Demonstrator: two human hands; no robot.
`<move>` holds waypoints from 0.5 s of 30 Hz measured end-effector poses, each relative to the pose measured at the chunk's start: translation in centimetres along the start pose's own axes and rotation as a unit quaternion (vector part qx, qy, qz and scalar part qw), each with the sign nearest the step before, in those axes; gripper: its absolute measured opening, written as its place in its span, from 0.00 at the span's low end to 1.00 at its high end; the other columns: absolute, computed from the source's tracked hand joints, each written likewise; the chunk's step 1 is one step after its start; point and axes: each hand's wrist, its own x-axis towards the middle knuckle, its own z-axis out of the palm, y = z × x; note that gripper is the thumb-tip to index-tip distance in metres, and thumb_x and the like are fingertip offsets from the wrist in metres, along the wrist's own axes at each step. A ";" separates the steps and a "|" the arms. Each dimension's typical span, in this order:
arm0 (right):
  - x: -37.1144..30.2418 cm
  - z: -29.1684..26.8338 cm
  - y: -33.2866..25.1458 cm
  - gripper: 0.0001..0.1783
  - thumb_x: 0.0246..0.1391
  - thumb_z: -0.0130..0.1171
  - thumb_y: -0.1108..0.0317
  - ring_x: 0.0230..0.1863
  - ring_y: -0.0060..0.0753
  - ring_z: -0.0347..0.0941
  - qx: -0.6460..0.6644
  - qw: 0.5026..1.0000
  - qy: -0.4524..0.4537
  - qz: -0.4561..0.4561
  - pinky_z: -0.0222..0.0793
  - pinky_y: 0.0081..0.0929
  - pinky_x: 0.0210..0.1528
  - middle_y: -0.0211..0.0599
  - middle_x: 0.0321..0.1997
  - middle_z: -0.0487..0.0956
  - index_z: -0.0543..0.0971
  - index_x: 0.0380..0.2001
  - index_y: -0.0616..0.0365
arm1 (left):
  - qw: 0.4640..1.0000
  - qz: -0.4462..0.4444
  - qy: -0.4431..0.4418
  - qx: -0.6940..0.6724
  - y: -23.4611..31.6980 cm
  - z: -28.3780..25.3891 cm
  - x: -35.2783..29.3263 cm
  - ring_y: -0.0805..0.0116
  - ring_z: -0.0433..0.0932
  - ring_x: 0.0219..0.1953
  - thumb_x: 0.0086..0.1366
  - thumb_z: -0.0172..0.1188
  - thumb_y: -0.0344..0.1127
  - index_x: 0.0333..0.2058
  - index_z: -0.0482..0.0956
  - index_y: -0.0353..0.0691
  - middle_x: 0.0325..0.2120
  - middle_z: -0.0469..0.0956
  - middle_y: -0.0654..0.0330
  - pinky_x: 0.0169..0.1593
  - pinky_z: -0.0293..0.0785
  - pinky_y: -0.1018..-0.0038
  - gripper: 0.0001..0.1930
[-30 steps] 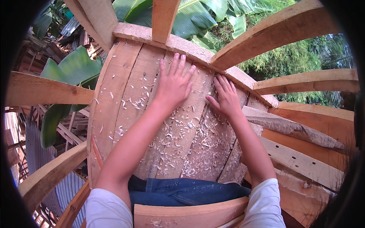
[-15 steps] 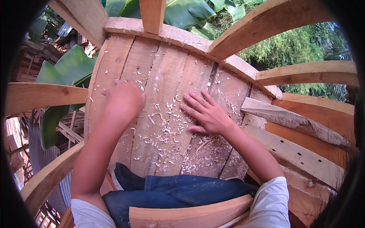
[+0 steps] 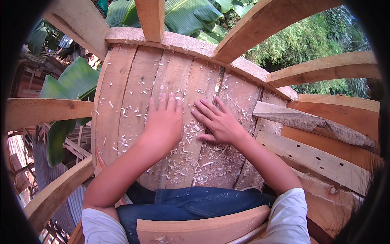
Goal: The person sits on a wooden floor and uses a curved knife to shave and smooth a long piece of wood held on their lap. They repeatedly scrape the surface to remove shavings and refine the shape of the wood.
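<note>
Both of my hands rest on a platform of wooden planks (image 3: 140,81) strewn with curled wood shavings (image 3: 181,160). My left hand (image 3: 164,120) lies palm down near the middle of the planks, its fingers stretched toward the far rail. Close to its right, my right hand (image 3: 216,120) is flat with fingers spread, the thumb beside a few shavings. Neither hand holds anything. A dark gap (image 3: 219,79) between two planks runs just beyond the right fingertips.
Curved wooden ribs (image 3: 280,32) rise around the platform beyond a thick far rail (image 3: 183,46). At right lie a rough wedge-shaped timber (image 3: 313,122) and a board with drilled holes (image 3: 313,156). A curved plank (image 3: 203,225) crosses before my lap. Banana leaves (image 3: 191,16) hang outside.
My left hand has moved right across the planks, from the left side to near my right hand, and its fingers now lie extended. The right hand has hardly moved. Shavings have shifted.
</note>
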 end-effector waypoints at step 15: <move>0.3 -0.6 -0.5 0.44 0.55 0.44 0.33 0.73 0.44 0.47 -0.021 0.995 0.031 0.093 0.36 0.54 0.72 0.44 0.71 0.55 0.58 0.66 0.52 | 0.997 0.006 -0.027 0.067 0.8 0.4 -1.5 0.50 0.49 0.70 0.64 0.49 0.45 0.65 0.59 0.41 0.66 0.55 0.49 0.68 0.39 0.43 0.32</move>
